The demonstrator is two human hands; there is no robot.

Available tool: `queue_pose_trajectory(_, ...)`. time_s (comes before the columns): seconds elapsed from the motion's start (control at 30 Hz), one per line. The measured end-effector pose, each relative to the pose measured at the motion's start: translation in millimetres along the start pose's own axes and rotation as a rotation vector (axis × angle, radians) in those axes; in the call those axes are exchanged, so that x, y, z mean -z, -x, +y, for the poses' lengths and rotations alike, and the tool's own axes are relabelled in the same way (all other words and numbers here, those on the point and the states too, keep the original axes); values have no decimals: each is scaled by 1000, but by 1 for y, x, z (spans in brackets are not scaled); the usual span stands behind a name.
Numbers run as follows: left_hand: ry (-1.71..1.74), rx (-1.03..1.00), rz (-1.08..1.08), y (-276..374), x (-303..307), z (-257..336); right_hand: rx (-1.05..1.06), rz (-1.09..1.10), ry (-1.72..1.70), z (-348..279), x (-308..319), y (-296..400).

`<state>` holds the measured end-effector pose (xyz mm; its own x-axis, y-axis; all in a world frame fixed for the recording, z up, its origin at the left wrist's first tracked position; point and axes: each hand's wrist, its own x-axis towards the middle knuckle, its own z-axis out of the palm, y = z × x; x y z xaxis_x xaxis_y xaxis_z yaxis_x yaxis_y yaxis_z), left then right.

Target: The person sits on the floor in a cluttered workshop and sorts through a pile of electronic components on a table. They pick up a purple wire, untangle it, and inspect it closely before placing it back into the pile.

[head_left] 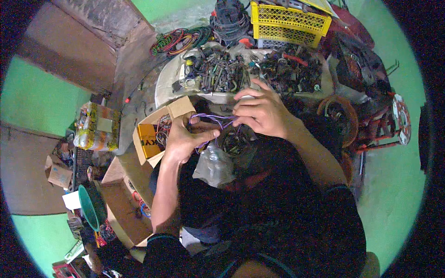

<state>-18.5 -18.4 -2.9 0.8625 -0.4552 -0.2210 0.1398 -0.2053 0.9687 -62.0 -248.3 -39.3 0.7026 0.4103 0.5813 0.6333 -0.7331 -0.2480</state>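
A thin purple wire (217,120) runs in loose loops between my two hands. My left hand (184,135) is closed around its left part, thumb pointing to the right. With thumb and finger, my right hand (262,113) pinches the other end, its remaining fingers spread. Just left of my left hand stands an open cardboard box (182,107) with tangled wires and an orange printed carton (147,137) inside. Below the wire are a crumpled clear plastic bag (213,166) and a dark round container (240,144) of small parts, too dim to name.
Ahead lies a pale sheet (165,87) covered with many tools and metal parts. Behind it are a yellow plastic crate (292,24) and coiled cables (180,40). A larger open cardboard box (127,212) is at lower left. A red metal stand (379,135) is at right.
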Motion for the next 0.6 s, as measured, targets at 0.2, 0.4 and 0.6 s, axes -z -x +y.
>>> queue_pose_trajectory(0.2, -148, 50, 46, -3, 18, 1, -212, 123, 263, 25, 50, 5)
queue_pose_trajectory(0.4, -88, -43, 96, 1, 19, 9, -954, 750, 393, 93, 96, 51)
queue_pose_trajectory(0.6, 0, -70, 129, -7, 17, -3, -239, 575, 130, 22, 39, 3)
